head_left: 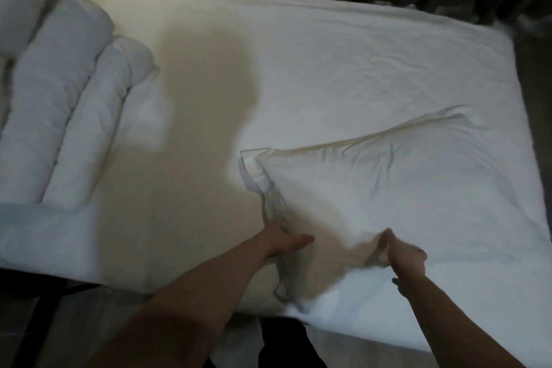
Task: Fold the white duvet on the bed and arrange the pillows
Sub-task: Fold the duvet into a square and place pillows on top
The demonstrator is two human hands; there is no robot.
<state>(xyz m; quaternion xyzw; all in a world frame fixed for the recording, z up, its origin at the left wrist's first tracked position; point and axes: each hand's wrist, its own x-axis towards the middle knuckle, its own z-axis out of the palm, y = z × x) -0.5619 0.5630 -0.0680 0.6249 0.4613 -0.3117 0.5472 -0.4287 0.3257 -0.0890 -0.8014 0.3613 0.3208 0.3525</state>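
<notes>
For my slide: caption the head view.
Both hands, left and right, grip a white pillow on the bed; folded duvet alongside.

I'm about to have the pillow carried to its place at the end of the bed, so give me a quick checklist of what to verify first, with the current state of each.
1. Left hand on the pillow: ok, it rests on the pillow's near left edge.
2. Right hand grip: ok, it pinches the cover fabric near the front edge.
3. Pillow fully on the bed: ok, though its near corner lies close to the mattress edge.
4. Folded duvet out of the way: ok, it lies bunched at the left end, apart from the pillow.
5. Pillowcase opening tidy: not ok, loose fabric hangs at the left side.
6. Second pillow located: cannot tell.
</notes>
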